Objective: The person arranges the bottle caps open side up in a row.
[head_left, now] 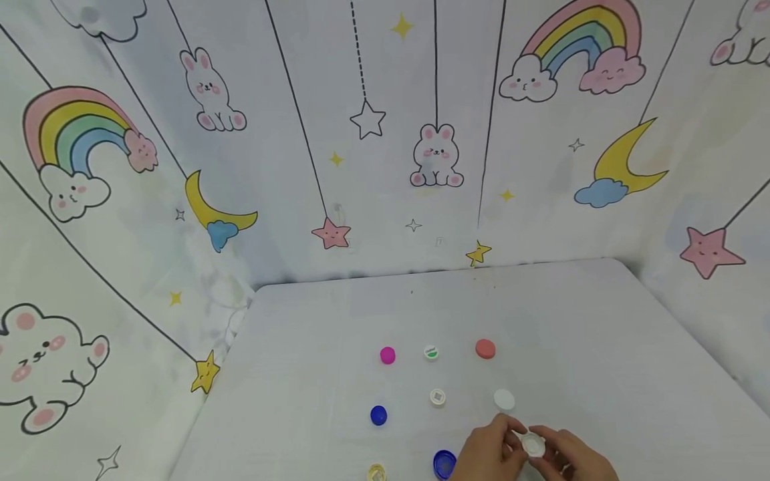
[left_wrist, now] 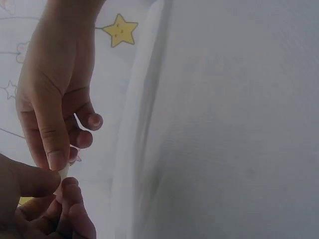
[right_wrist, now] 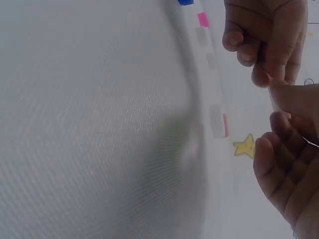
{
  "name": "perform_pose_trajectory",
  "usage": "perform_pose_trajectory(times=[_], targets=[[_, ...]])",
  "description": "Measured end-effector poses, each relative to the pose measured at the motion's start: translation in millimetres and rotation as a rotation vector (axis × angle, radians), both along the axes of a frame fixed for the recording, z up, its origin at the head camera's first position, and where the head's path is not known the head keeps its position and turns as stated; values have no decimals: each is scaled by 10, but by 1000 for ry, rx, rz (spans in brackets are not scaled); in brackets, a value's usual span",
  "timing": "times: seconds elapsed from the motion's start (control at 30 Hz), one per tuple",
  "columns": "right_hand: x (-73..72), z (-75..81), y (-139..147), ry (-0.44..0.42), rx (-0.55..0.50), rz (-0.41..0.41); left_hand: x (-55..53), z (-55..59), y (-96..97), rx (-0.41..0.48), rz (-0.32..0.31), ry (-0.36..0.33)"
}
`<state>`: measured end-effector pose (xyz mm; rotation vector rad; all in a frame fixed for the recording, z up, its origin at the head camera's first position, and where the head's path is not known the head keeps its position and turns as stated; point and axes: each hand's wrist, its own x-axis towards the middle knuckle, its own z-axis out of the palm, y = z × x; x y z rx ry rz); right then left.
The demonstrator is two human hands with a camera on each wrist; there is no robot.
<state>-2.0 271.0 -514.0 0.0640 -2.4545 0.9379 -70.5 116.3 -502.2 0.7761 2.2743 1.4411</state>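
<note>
White-clothed table (head_left: 601, 347): 8 bottle caps (head_left: 437, 397) lying loosely gridded.

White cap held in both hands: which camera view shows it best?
The head view: the white cap shows whole, open side up, pinched between the left hand and the right hand. The left wrist view shows only a pale sliver between fingertips; the right wrist view hides it.

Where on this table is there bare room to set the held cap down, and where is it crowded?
Both hands, left hand and right hand, pinch a white cap. Bare cloth lies right of the white cap on the table toward the table edge, left of the pink cap, and behind the red cap. The cap grid around the middle cap is crowded.
</note>
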Motion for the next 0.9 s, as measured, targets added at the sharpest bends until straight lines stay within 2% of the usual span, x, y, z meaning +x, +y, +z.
perform_pose_trajectory(times=[0.17, 0.3, 0.47, 0.57, 0.63, 0.7, 0.77, 0.9], targets=[[10, -27, 41, -55, 18, 48, 28, 56, 4, -198, 18, 179], [13, -42, 61, -125, 23, 60, 18, 61, 15, -332, -7, 300], [-4, -96, 194, -300, 24, 220, -26, 2, 27, -463, -84, 434], [-1, -143, 265, -373, 1, 332, -34, -23, 41, -550, -136, 440], [1, -170, 283, -392, -12, 365, -34, -28, 58, -602, -164, 426], [7, -185, 285, -380, -11, 381, -31, -24, 67, -632, -184, 418], [-1, -188, 291, -405, -11, 383, -31, -23, 66, -638, -188, 427], [-27, -162, 316, -507, -17, 364, -31, -21, 59, -612, -177, 443]])
